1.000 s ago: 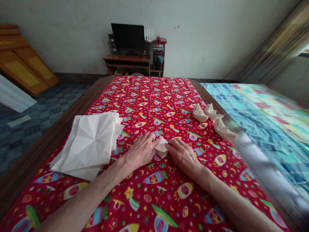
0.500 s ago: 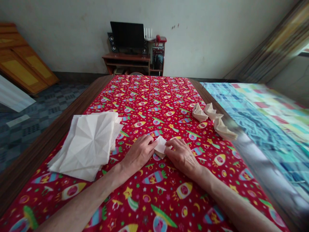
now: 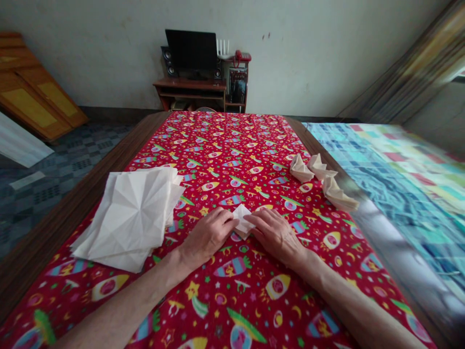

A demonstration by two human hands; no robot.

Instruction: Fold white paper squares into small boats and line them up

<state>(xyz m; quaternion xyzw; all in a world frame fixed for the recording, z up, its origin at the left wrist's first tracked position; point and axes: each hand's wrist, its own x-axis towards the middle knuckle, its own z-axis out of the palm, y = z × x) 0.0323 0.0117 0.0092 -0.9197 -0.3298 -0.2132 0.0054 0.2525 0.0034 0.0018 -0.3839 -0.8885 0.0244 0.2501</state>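
Observation:
Between my two hands a small folded white paper [image 3: 242,220] lies on the red patterned cloth [image 3: 232,281], one corner pointing away from me. My left hand [image 3: 212,230] is closed at its left edge, fingertips pressed on the paper. From the other side my right hand [image 3: 274,232] has its fingers together, their tips on the paper's right part. The undersides of both hands are hidden. To the left rests a stack of creased white paper sheets [image 3: 134,213], the top one with folds radiating from its middle.
Three folded paper pieces stand at the right: one [image 3: 301,168], another [image 3: 319,167] and a third [image 3: 337,194] near the table's wooden edge [image 3: 381,242]. A bed with a checked cover [image 3: 392,165] adjoins the right side. A desk with a monitor [image 3: 191,52] stands beyond.
My right fingers have shifted left over the paper and lie flatter on it. The left fingers have moved slightly, staying at its left edge. The stack and folded pieces have stayed put.

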